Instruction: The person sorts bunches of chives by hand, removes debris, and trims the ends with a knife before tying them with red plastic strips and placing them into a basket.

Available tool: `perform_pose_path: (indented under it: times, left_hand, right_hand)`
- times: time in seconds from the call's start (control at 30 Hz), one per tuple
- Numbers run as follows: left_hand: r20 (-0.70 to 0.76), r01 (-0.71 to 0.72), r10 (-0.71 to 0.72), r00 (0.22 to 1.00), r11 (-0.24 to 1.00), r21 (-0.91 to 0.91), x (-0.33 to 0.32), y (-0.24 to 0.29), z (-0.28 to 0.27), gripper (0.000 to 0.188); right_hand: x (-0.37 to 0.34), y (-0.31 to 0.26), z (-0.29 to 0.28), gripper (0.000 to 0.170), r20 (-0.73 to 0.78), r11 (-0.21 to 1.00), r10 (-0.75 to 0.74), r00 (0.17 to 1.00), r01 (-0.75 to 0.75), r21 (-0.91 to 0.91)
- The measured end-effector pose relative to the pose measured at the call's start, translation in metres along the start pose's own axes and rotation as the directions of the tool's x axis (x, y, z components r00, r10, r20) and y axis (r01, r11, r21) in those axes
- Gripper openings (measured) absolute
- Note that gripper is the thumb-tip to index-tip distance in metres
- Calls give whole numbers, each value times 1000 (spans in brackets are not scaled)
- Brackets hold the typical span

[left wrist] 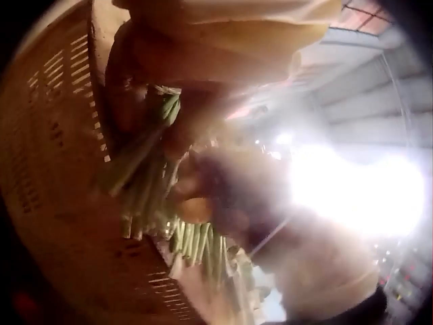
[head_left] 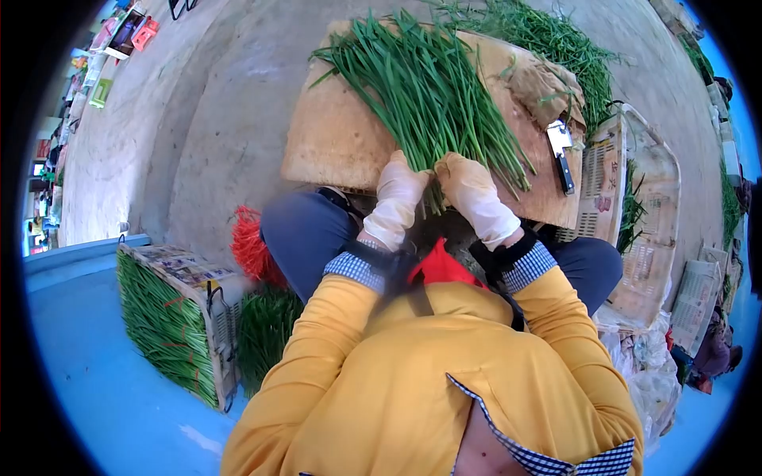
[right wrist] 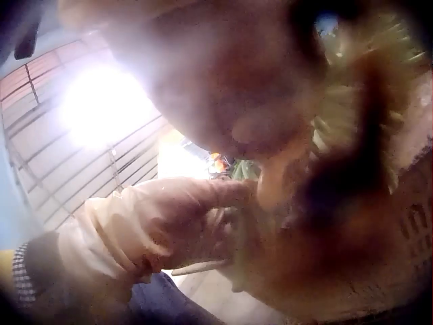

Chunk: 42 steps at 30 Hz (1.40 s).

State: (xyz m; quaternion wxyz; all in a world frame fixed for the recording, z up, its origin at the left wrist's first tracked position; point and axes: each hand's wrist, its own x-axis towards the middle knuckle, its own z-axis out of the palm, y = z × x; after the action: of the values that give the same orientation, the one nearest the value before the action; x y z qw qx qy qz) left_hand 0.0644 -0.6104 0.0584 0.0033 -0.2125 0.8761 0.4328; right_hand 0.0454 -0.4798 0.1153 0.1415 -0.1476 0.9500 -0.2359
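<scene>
Long green stalks (head_left: 432,95) lie fanned over a wooden board (head_left: 333,143), their pale cut ends toward the person. Both hands wear whitish gloves. The left hand (head_left: 398,198) and the right hand (head_left: 474,194) meet at the near end of the stalks, fingers curled round a few of them, whose ends hang below the hands. In the left wrist view, stalk ends (left wrist: 139,162) stick out under the left hand (left wrist: 223,40). The right wrist view shows the left hand (right wrist: 169,223) with its fingertips against the right hand (right wrist: 230,74), which is blurred.
A knife (head_left: 562,159) and a brown cloth (head_left: 544,89) lie on the board's right side. Crates (head_left: 647,214) stand to the right. More greens (head_left: 548,40) lie behind the board. A crate of bundled stalks (head_left: 167,325) and red ties (head_left: 254,246) are at the left.
</scene>
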Motion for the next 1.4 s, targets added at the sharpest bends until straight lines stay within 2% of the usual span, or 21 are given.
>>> perform_pose_path:
  times: [0.07,0.13,0.17,0.2,0.27,0.3,0.33,0.4,0.53,0.6,0.63,0.73,0.77,0.9,1.0,1.07,1.13,1.2,1.23,1.27,1.4]
  left_hand:
    - [59,10,0,998,983,-183,11,-25,7,30]
    - [184,46,8,983,958,-284,16,-34,7,27]
    - [257,118,2,966,886,-449,5,-13,-11,25]
    - [258,117,4,966,885,-451,6,-12,-13,25]
    - [350,220,-34,936,832,-509,6,-13,-19,24]
    - [350,201,-22,937,852,-483,7,-12,-21,23]
    - [353,197,-16,935,853,-483,7,-10,-22,23]
    - [375,223,-34,926,851,-474,5,-6,-25,22]
    - [399,238,83,913,686,-688,5,-21,-17,18]
    - [393,230,73,917,707,-669,5,-20,-21,18]
    - [385,227,60,921,723,-653,5,-21,-22,18]
    - [400,317,-38,916,680,-661,5,-21,-25,18]
    - [401,320,-41,915,676,-663,6,-24,-24,18]
    - [420,340,-52,906,683,-647,6,-22,-27,20]
    - [411,327,-55,910,705,-630,8,-24,-27,22]
    - [400,290,-8,917,703,-650,9,-22,-22,23]
    - [342,235,-34,939,788,-568,6,-14,-24,22]
    - [266,133,23,964,824,-551,6,-17,-17,26]
    - [173,25,52,983,907,-419,5,-15,-13,32]
    - [82,-78,104,991,960,-270,6,-10,-9,37]
    - [52,-89,95,994,990,-109,2,-11,-2,52]
  right_hand:
    - [-6,9,0,14,-18,998,-41,999,40,-52]
    - [-10,27,10,14,-137,946,-26,990,69,316]
    - [-11,35,22,16,-325,892,25,945,126,434]
    - [-14,29,14,16,-327,893,26,945,125,432]
    - [-19,19,-2,17,82,589,329,941,-273,760]
    - [-15,31,6,20,223,595,219,950,-311,742]
    - [-14,27,16,26,147,818,117,982,-179,547]
    - [-7,-5,-6,32,132,977,148,980,-165,134]
    - [12,-2,19,34,-28,996,26,999,-23,87]
    - [16,-4,13,33,157,740,194,968,-250,625]
    - [13,-1,7,24,252,625,187,949,-313,716]
    - [-15,7,-5,19,232,474,114,966,-258,842]
    - [-25,15,-11,19,267,580,71,961,-258,773]
    - [-60,31,-31,20,367,562,-28,930,-289,775]
    - [-67,40,-43,21,400,521,-290,869,-207,828]
    - [-50,52,-40,25,82,421,-322,943,65,905]
    - [-40,28,-54,29,85,401,-197,977,1,916]
    - [-20,0,-46,30,127,869,61,990,-115,480]
    - [-12,-1,-25,31,-34,964,-44,998,51,261]
    - [-1,5,2,32,-166,983,-182,969,185,-2]
    - [27,14,19,24,-167,999,-2,986,11,53]
